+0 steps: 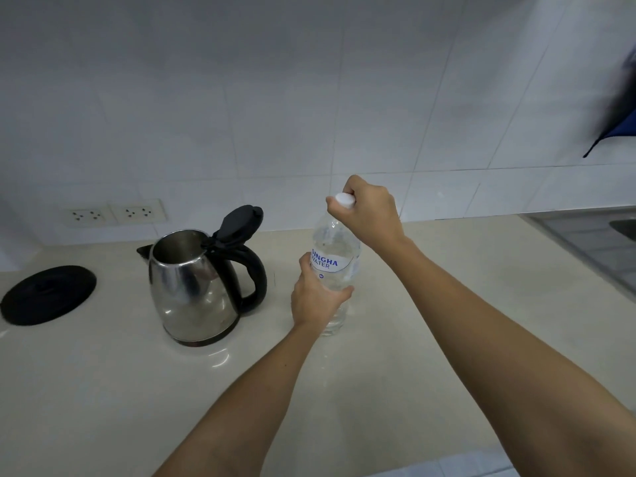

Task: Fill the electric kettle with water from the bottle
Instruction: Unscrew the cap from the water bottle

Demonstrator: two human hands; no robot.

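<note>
Nearest, the left hand has its fingers wrapped around the middle of the clear water bottle, which stands upright on the pale table. Above it, the right hand pinches the white cap. Left of the bottle, apart from it, stands the steel kettle, lid raised. Farther left lies its black base.

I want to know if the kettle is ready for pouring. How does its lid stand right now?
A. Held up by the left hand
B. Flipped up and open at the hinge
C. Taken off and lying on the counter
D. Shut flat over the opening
B: the kettle shows its bare steel inside, with the black lid tipped up by the handle; both hands are on the bottle.
</note>
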